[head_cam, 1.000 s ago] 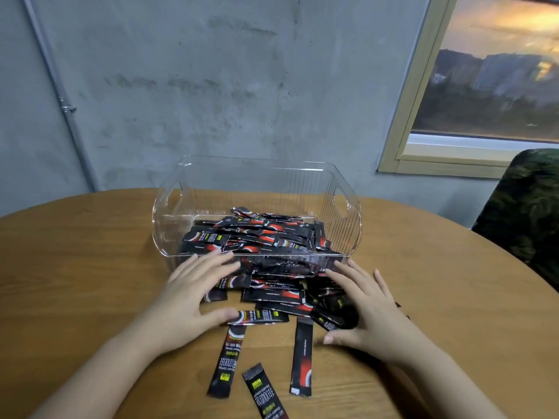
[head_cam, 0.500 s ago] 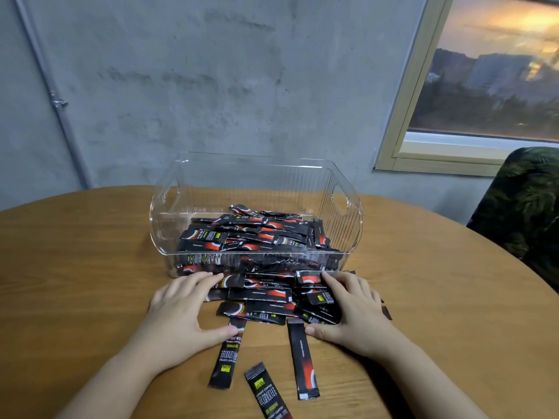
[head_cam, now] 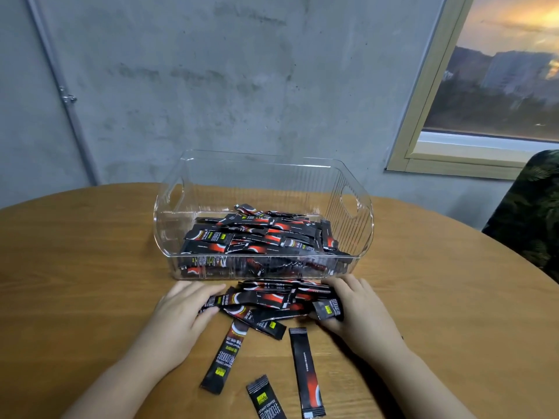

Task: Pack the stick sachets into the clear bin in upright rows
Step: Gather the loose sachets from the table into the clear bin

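Grey concrete wall behind a round wooden worktop point(head_cam: 90, 267), clear bin point(head_cam: 357, 237) just beyond both hands holding sachets lying flat, left hand point(head_cam: 181, 313) and right hand point(head_cam: 360, 309) curled around the ends of a sachet pile point(head_cam: 272, 297) between them, three loose sachets point(head_cam: 305, 370) nearer the person.

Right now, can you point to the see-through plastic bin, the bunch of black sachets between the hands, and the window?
clear plastic bin point(head_cam: 357, 237), head view, right ribbed wall.
pile of black stick sachets point(head_cam: 272, 299), head view, middle of bunch.
window point(head_cam: 499, 95), head view, glass pane.
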A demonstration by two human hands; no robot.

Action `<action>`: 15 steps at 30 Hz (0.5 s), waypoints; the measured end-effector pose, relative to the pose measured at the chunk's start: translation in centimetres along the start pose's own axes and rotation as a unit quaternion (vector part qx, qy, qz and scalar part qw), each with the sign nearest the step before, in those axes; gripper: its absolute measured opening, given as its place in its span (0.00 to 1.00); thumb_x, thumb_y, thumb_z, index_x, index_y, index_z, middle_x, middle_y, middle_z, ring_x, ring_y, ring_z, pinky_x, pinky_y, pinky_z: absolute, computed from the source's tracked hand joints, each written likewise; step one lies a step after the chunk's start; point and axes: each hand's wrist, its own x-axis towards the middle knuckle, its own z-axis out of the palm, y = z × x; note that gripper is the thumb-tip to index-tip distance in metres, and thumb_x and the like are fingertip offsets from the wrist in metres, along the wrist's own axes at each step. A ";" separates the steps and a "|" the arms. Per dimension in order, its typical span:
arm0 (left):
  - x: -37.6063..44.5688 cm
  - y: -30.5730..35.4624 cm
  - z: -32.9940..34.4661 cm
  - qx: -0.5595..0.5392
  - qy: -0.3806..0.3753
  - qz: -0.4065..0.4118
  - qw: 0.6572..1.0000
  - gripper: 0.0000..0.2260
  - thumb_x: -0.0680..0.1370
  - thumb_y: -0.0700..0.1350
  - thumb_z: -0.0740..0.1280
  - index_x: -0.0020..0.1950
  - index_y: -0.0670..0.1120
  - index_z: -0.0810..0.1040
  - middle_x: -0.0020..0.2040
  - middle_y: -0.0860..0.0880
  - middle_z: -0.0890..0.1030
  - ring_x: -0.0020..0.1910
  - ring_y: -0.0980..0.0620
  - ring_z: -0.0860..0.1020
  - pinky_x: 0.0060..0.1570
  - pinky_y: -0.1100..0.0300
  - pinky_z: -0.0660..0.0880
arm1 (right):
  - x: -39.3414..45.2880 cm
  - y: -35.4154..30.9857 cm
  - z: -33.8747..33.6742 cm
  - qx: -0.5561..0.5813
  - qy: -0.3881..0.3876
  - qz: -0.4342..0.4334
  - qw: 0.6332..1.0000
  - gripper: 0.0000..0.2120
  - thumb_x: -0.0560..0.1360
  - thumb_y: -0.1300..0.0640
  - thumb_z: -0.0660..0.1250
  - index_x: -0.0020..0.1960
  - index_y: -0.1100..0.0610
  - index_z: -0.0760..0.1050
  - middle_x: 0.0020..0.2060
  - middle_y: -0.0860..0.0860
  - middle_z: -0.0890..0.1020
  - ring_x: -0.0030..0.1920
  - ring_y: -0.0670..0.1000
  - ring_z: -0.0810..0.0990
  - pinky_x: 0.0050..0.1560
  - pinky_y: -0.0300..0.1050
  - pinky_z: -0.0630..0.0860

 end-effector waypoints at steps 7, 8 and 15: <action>0.1 -1.1 0.7 -0.008 0.049 0.052 0.997 0.16 0.75 0.39 0.69 0.63 0.49 0.79 0.44 0.61 0.75 0.49 0.61 0.70 0.48 0.69 0.67 | 0.5 0.4 -0.4 -0.017 0.049 -0.034 0.998 0.33 0.50 0.51 0.83 0.53 0.53 0.78 0.41 0.46 0.83 0.39 0.50 0.81 0.35 0.36 0.75; 0.1 -1.2 0.7 0.001 0.052 0.059 0.997 0.17 0.74 0.37 0.71 0.62 0.48 0.80 0.43 0.60 0.75 0.47 0.60 0.71 0.46 0.68 0.68 | 0.6 0.3 -0.6 -0.018 0.045 -0.036 0.998 0.32 0.51 0.51 0.83 0.54 0.53 0.78 0.40 0.46 0.83 0.39 0.50 0.82 0.34 0.37 0.75; 0.2 -1.3 0.2 0.042 0.057 0.074 0.995 0.25 0.69 0.28 0.72 0.63 0.48 0.80 0.43 0.57 0.75 0.42 0.55 0.76 0.38 0.59 0.77 | 1.2 -0.8 -2.1 -0.003 0.008 -0.012 1.000 0.23 0.75 0.47 0.66 0.67 0.52 0.69 0.59 0.49 0.79 0.59 0.54 0.76 0.54 0.45 0.72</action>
